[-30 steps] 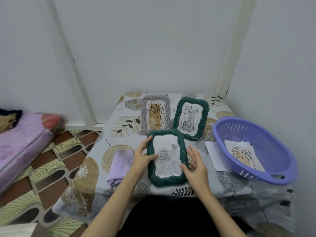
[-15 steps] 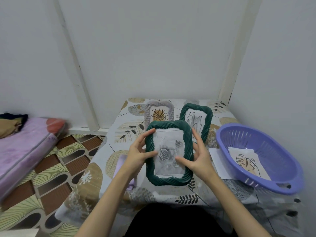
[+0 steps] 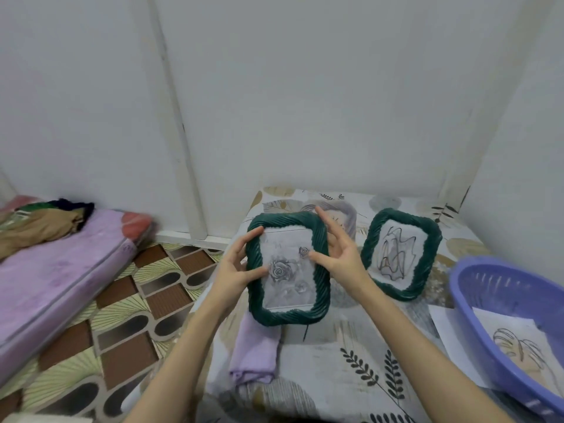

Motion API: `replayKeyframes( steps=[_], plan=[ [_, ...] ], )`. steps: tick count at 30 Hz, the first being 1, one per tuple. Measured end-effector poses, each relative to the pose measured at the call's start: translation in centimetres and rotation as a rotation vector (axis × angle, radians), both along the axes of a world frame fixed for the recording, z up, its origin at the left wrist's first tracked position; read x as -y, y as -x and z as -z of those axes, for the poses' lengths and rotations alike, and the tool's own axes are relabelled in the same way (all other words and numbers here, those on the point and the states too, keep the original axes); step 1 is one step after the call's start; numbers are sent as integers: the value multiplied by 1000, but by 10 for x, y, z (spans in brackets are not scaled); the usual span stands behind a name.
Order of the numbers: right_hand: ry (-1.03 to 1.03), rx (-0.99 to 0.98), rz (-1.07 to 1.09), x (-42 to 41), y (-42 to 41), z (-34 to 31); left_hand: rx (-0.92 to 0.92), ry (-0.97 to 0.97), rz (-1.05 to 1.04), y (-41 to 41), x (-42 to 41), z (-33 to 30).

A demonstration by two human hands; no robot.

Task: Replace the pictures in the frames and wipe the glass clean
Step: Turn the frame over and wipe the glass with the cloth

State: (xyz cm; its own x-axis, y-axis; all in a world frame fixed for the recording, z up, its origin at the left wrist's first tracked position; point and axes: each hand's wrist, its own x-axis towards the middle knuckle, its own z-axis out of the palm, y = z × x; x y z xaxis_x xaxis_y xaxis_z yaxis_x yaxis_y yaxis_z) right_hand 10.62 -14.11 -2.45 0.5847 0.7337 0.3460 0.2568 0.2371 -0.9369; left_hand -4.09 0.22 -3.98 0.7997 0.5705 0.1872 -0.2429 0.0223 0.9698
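A dark green rope-pattern frame (image 3: 287, 312) with a grey rose picture is held upright above the table. My left hand (image 3: 236, 267) grips its left side, thumb on the glass. My right hand (image 3: 338, 254) holds its right side, thumb on the glass, fingers stretched up behind the rim. A second green frame (image 3: 401, 254) with a scribble drawing stands to the right. A grey frame (image 3: 345, 216) stands behind my right hand, mostly hidden. A folded lilac cloth (image 3: 256, 349) lies on the table under the held frame.
A purple basket (image 3: 476, 288) at the right holds a line-drawing print (image 3: 518, 346), with a white sheet (image 3: 448, 343) beside it. The table (image 3: 335, 377) has a leaf-print cover. A pink mattress (image 3: 52, 276) lies on the patterned floor at the left. White walls stand close behind.
Both hands have lifted the rose frame off the table and carried it up and to the left, tilting it upright. The view has swung left.
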Motion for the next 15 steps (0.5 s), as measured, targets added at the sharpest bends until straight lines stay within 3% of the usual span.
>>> replayKeyframes(
  steps=[6, 15],
  plan=[
    [-28, -82, -85, -81, -30, -5, 16, -55, -135, -24, -62, -1],
    [-33, -150, -40, -144, -62, 38, 24, -13, -214, -54, -105, 36]
  ],
)
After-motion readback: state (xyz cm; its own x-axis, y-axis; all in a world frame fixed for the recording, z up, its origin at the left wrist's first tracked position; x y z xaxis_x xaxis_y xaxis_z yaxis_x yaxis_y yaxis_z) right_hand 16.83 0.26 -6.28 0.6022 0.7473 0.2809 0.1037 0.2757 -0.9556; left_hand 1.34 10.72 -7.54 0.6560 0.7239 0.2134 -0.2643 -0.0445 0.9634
